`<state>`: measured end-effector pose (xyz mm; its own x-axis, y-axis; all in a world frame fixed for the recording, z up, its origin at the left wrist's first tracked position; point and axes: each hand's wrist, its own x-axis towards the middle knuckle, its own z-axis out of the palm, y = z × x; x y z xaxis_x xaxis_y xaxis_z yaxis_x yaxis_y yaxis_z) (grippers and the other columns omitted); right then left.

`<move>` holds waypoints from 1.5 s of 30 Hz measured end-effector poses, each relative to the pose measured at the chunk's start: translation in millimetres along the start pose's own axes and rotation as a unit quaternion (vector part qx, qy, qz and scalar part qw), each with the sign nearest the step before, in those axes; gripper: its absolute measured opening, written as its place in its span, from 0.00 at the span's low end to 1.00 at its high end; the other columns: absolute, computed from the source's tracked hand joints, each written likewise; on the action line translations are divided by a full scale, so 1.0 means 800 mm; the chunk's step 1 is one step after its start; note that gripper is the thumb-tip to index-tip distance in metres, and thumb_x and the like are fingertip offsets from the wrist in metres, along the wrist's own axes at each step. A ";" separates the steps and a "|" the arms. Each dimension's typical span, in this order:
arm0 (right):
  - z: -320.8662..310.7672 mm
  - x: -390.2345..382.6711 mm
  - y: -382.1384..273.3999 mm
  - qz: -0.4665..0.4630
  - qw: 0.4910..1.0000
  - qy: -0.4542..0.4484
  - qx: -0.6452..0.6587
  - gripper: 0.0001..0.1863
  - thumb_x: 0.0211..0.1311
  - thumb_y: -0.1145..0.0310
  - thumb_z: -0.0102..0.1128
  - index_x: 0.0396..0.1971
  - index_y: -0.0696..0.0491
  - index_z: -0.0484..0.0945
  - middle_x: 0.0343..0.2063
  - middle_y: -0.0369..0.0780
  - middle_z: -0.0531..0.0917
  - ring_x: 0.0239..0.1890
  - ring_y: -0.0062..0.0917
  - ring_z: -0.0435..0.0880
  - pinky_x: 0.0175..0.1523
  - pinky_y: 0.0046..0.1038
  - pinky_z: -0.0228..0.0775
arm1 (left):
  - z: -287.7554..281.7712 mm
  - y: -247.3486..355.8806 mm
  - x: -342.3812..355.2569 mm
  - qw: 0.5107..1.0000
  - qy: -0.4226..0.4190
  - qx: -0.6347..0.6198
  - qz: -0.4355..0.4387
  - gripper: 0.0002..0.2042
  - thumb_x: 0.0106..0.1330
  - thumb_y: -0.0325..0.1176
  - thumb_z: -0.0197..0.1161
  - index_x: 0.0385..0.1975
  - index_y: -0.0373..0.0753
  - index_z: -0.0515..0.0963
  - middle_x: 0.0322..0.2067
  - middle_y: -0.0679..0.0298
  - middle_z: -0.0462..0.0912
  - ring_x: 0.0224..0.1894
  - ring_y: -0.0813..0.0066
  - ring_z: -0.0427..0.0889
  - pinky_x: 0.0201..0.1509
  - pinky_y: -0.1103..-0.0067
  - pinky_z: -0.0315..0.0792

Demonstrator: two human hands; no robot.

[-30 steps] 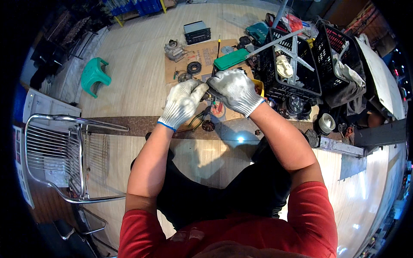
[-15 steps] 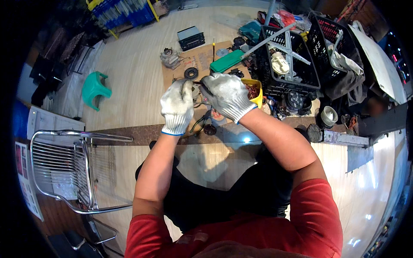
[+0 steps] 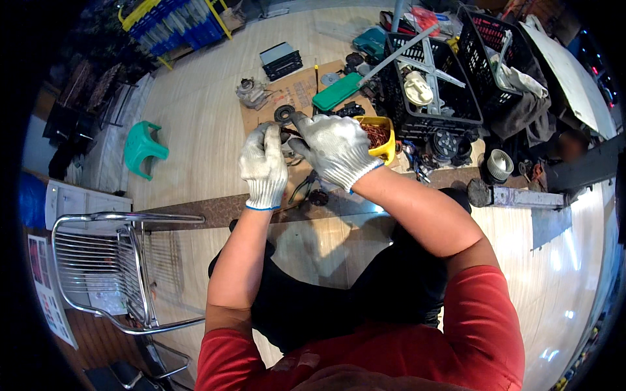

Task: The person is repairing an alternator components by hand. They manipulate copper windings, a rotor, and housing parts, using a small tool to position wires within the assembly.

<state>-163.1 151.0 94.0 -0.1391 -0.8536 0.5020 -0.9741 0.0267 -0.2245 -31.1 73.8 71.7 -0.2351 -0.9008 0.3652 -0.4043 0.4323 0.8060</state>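
While a small dark piece (image 3: 291,132) is pinched by the left hand (image 3: 263,156), loose parts are spread over a cardboard sheet (image 3: 297,94)

Although it is partly covered by white-gloved fingers, the piece can be seen between both hands, above the left half of the sheet, which is laid on a pale floor (image 3: 208,98). The left hand is narrowed, thumb and fingers closed at one end. The right hand (image 3: 336,143) is half curled, thumb and forefinger parted near the other end; whether the piece is gripped there too cannot be told.

Just beyond the fingertips a black ring (image 3: 284,114) is placed. A metal housing (image 3: 251,93) is set at the far left corner, a screwdriver (image 3: 317,73) is laid near the far edge, and a green case (image 3: 337,92) is placed beside it. By the right edge, reddish strands are held in a yellow container (image 3: 390,144). Past that edge, a black crate (image 3: 438,125) is stood on the floor.
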 end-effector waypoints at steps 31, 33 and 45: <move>-0.008 0.005 0.043 -0.038 0.997 -0.043 0.048 0.11 0.63 0.58 0.57 0.33 0.50 0.80 0.27 0.43 0.83 0.31 0.38 0.85 0.33 0.38 0.78 | -0.018 -0.017 0.020 0.950 -0.125 0.180 0.221 0.10 0.70 0.37 0.58 0.38 0.37 0.81 0.31 0.48 0.82 0.34 0.47 0.82 0.38 0.61 0.75; -0.008 0.005 0.042 -0.038 0.997 -0.037 0.055 0.10 0.63 0.59 0.57 0.32 0.50 0.80 0.27 0.43 0.83 0.30 0.38 0.85 0.33 0.38 0.77 | -0.020 -0.020 0.020 0.951 -0.139 0.174 0.213 0.10 0.71 0.38 0.56 0.39 0.39 0.80 0.33 0.49 0.83 0.35 0.47 0.83 0.39 0.61 0.76; -0.008 -0.005 0.021 -0.028 0.996 -0.054 0.069 0.11 0.60 0.60 0.59 0.36 0.51 0.80 0.29 0.44 0.84 0.33 0.38 0.85 0.36 0.38 0.77 | -0.025 -0.019 0.026 0.969 -0.078 0.165 0.166 0.13 0.72 0.39 0.55 0.39 0.37 0.81 0.31 0.47 0.83 0.35 0.46 0.83 0.38 0.62 0.75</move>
<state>-180.1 158.3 93.3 -0.0591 -0.9027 0.4262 -0.9447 -0.0874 -0.3160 -12.3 47.6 76.3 -0.5211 -0.7042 0.4823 -0.5383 0.7097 0.4545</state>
